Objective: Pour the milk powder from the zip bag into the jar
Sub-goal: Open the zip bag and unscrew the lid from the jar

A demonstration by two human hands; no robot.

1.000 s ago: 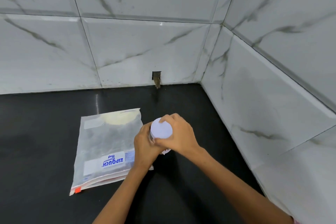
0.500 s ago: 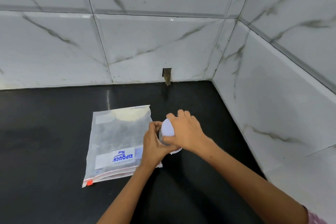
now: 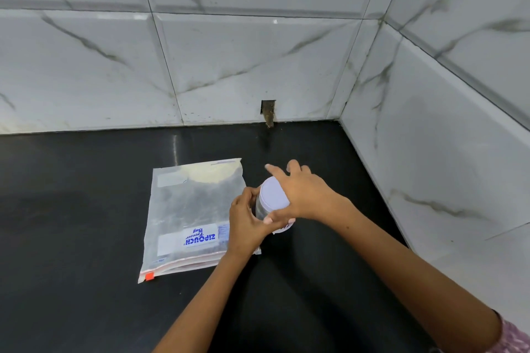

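- The small clear-walled jar (image 3: 265,210) with a flat white round lid (image 3: 272,195) stands on the black stone countertop (image 3: 71,209), just right of the zip bag and touching or overlapping its right edge.
- The left hand (image 3: 246,223) wraps the jar's side, fingers curled and pressed on the wall; the thumb side is hidden behind the jar.
- The right hand (image 3: 301,195) lies over the lid's right rim with fingers spread and lifted, thumb low by the jar's front; it looks like a re-grip between turns, not a firm clasp.
- The step in hand, judging by this, is unscrewing the lid: hold the jar hard against the counter with the left hand, set the right palm and fingers squarely round the rim, and turn without tipping the jar.
- The flat translucent plastic zip bag (image 3: 195,218) with blue print lies zip end nearest, pale milk powder (image 3: 209,173) gathered at its far end; the seal looks closed.
- Whether the lid is loose, what the jar contains, and the jar's base behind the hands cannot be made out.
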